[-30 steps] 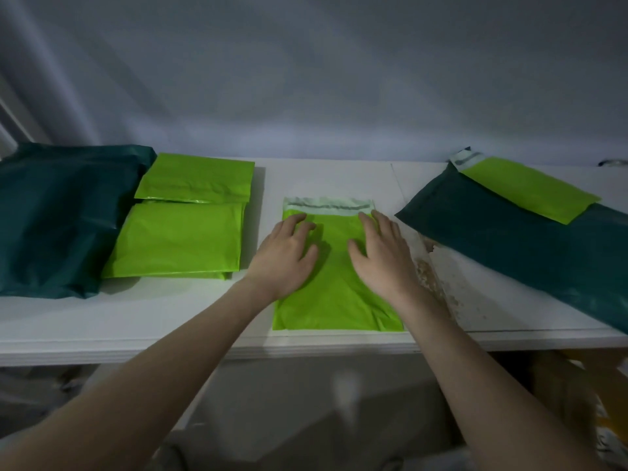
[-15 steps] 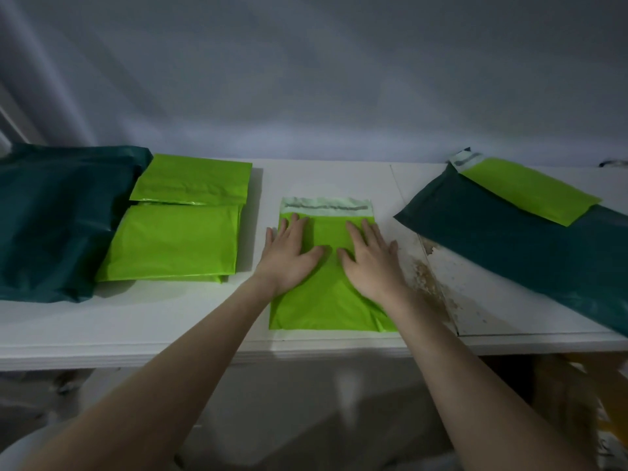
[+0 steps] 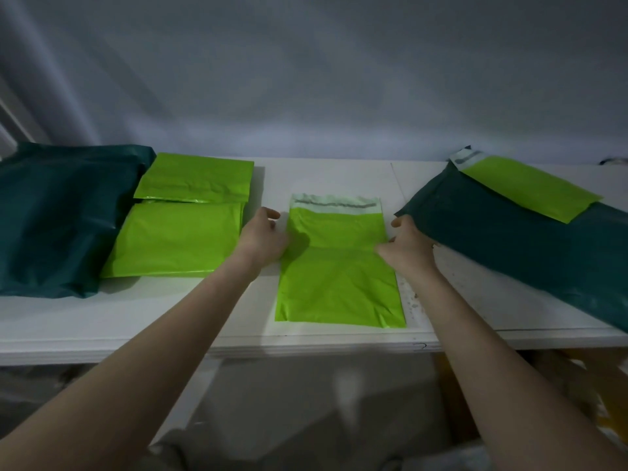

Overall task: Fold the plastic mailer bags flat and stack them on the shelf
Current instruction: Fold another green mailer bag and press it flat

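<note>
The left hand's fingers [image 3: 272, 214] and the right hand's fingers [image 3: 399, 222] are loosely curled at the side edges of the lime mailer bag [image 3: 339, 277]; whether either pinches the edge I cannot tell. Half a second ago both palms pressed flat on the bag's middle; now the left hand [image 3: 261, 237] and right hand [image 3: 406, 249] have parted to its sides, baring a crease across it. The bag lies flat at the shelf's [image 3: 204, 334] near edge, strip end far. Smoothing looks finished; folding probably follows. Folded lime bags [image 3: 176, 239] lie left.
</note>
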{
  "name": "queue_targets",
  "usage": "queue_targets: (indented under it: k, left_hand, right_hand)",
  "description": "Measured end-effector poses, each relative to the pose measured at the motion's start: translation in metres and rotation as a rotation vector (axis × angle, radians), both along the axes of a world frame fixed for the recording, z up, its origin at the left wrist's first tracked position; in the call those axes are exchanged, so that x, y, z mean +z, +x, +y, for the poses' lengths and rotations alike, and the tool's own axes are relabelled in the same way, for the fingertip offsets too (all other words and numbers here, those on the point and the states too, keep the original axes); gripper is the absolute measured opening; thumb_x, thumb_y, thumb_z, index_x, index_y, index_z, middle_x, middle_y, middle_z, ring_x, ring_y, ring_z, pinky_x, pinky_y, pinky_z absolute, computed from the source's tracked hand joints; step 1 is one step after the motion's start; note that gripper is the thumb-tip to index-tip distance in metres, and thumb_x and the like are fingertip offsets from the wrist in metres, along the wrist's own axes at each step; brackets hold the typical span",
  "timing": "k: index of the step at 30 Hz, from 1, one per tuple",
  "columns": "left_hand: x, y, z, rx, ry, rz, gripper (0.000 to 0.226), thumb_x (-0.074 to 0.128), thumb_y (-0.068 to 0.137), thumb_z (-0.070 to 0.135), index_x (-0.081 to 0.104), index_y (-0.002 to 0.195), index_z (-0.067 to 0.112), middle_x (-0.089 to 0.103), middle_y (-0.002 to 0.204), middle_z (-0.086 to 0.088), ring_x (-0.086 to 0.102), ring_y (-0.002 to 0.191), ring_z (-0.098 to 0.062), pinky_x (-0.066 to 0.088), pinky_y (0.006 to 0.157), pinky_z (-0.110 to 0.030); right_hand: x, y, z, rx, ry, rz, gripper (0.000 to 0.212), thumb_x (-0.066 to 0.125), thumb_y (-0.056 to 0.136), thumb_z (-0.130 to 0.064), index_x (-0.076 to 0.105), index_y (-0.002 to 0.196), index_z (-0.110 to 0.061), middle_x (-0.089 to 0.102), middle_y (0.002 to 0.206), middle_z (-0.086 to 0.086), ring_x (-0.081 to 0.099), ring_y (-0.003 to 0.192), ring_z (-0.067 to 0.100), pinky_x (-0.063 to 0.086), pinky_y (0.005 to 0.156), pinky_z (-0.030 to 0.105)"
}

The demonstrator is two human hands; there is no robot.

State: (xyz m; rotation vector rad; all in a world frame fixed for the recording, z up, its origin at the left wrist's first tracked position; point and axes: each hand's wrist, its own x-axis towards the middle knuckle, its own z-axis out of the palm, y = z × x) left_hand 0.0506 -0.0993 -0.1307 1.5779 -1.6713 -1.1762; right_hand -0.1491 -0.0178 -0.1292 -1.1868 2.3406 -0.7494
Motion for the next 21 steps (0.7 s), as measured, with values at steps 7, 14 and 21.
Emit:
queue_targets:
  k: [7, 14, 21]
  left_hand:
    - [-0.003, 0.0, -0.001, 0.025, 0.133, 0.089, 0.053, 0.064, 0.084, 0.01, 0.04, 0.131, 0.007, 0.055, 0.104, -0.006, 0.051, 0.085, -0.02, 0.047, 0.077, -0.033]
    - [-0.005, -0.003, -0.001, 0.073, 0.104, 0.112, 0.031, 0.059, 0.087, 0.012, 0.057, 0.117, 0.003, 0.056, 0.077, -0.004, 0.049, 0.056, -0.013, 0.047, 0.054, -0.021]
    - [0.002, -0.001, 0.01, 0.093, 0.219, 0.185, 0.005, 0.053, 0.093, 0.012, 0.055, 0.091, 0.007, 0.056, 0.054, -0.008, 0.051, 0.028, -0.006, 0.047, 0.034, -0.018]
  right_hand:
    - [0.001, 0.002, -0.003, -0.033, 0.023, -0.046, 0.044, 0.058, 0.08, -0.004, 0.052, 0.124, -0.005, 0.056, 0.121, 0.012, 0.052, 0.109, 0.025, 0.04, 0.078, 0.026]
    - [0.0, 0.001, -0.003, -0.05, -0.171, -0.022, 0.015, 0.06, 0.08, -0.009, 0.069, 0.089, -0.002, 0.065, 0.075, 0.009, 0.065, 0.079, 0.03, 0.053, 0.073, 0.035]
    - [0.002, -0.003, -0.003, -0.093, -0.259, -0.201, 0.01, 0.056, 0.084, -0.008, 0.064, 0.09, -0.009, 0.065, 0.058, 0.001, 0.058, 0.054, 0.017, 0.056, 0.07, 0.042]
